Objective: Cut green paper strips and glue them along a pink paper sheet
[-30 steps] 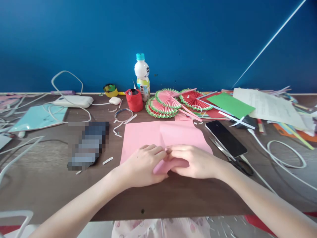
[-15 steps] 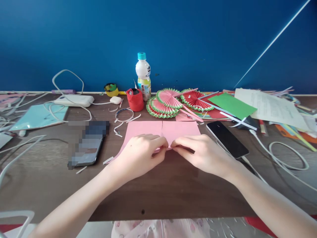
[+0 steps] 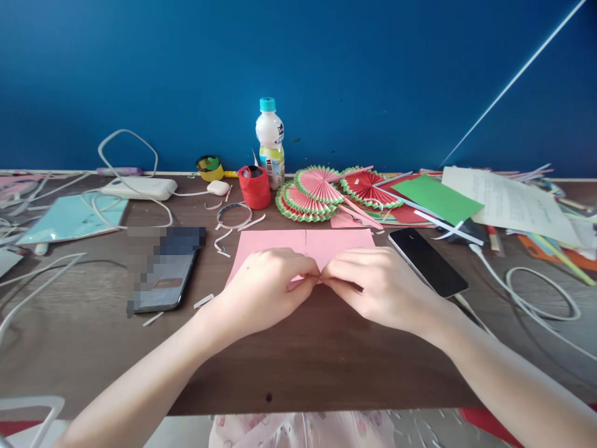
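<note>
A pink sheet of paper lies on the brown desk in front of me, with a short dark slit or line running down from the middle of its far edge. My left hand pinches the near edge of the paper between thumb and fingers. Right beside it, my right hand pinches the same edge, the fingertips of both hands almost touching. What the fingertips do to the edge is partly hidden by them. Behind the paper lie pink and red pleated paper fans with green rims.
A phone lies to the right, another phone to the left. At the back stand a bottle and a red tape roll. White cables, green paper and paper scraps are scattered about.
Both hands have shifted very slightly, and the fingertips are now closer together at the paper's near edge. The paper's far edge sits a little nearer to me.
</note>
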The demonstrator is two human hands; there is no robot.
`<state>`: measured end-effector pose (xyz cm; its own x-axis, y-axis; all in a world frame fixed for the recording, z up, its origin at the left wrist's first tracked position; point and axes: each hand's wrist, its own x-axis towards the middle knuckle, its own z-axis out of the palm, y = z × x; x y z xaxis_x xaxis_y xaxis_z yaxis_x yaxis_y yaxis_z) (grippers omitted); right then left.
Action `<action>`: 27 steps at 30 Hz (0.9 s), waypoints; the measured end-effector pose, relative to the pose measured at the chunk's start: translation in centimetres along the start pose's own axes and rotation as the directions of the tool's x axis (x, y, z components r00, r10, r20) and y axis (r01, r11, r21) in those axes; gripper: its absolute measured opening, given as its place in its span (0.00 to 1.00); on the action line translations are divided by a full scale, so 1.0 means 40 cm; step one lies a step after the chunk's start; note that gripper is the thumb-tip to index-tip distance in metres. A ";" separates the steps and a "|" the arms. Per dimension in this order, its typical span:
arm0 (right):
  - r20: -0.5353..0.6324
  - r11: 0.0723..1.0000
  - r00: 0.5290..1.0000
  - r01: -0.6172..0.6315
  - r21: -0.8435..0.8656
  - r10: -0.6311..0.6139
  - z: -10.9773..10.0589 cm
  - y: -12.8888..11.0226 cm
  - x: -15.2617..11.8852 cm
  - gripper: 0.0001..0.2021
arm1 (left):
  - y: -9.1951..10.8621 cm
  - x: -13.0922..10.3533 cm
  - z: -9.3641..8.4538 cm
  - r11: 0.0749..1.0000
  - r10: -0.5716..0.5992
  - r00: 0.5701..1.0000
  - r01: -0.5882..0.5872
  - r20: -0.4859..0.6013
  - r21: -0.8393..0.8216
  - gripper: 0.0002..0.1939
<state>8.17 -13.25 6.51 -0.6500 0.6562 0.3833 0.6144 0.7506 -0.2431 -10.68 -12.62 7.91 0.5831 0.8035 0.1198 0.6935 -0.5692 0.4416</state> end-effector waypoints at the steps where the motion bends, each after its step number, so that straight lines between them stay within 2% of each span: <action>1: 0.002 0.999 0.999 0.034 -0.015 -0.034 0.002 0.001 -0.001 0.10 | -0.001 0.000 0.000 1.000 0.006 1.000 -0.006 0.008 -0.011 0.10; 4: 0.002 0.993 0.994 0.111 -0.039 -0.111 0.007 0.005 -0.002 0.11 | -0.005 0.000 0.000 0.999 0.026 0.999 -0.025 0.024 -0.038 0.10; 7: 0.021 0.996 0.996 0.087 -0.017 -0.087 0.008 0.005 -0.008 0.11 | -0.005 -0.008 0.004 1.000 0.013 0.999 -0.012 0.036 -0.024 0.09; 10: 0.162 0.997 0.987 -0.008 0.083 -0.005 0.016 -0.003 -0.027 0.08 | -0.010 -0.032 0.026 1.000 -0.015 0.993 0.017 0.118 -0.015 0.11; 12: 0.290 0.982 0.956 -0.102 0.157 0.053 0.037 -0.008 -0.050 0.08 | -0.020 -0.055 0.058 1.000 -0.003 0.981 0.007 0.196 -0.022 0.13; 13: 0.334 0.972 0.938 -0.159 0.171 0.095 0.052 -0.011 -0.063 0.07 | -0.027 -0.067 0.079 1.000 0.014 0.983 -0.011 0.181 -0.016 0.13; 16: 0.304 0.936 0.907 -0.336 0.105 0.291 0.113 -0.013 -0.104 0.14 | -0.050 -0.097 0.147 0.999 -0.007 0.998 0.004 0.060 0.048 0.16; 19: 0.281 0.921 0.890 -0.387 0.048 0.359 0.164 -0.010 -0.133 0.28 | -0.066 -0.109 0.194 0.993 -0.026 0.999 0.023 0.022 0.118 0.26; 23: 0.317 0.915 0.876 -0.400 0.057 0.364 0.183 0.003 -0.141 0.33 | -0.085 -0.096 0.207 0.988 -0.054 0.997 0.044 0.060 0.148 0.33; 27: 0.341 0.935 0.890 -0.346 0.074 0.302 0.176 0.019 -0.136 0.35 | -0.104 -0.073 0.197 0.987 -0.047 0.987 0.022 0.154 0.158 0.42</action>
<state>9.02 -15.71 -2.03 -0.5457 0.8372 -0.0365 0.7662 0.4808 -0.4263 -11.95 -13.97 -1.29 0.6081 0.7929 -0.0400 0.7647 -0.5715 0.2977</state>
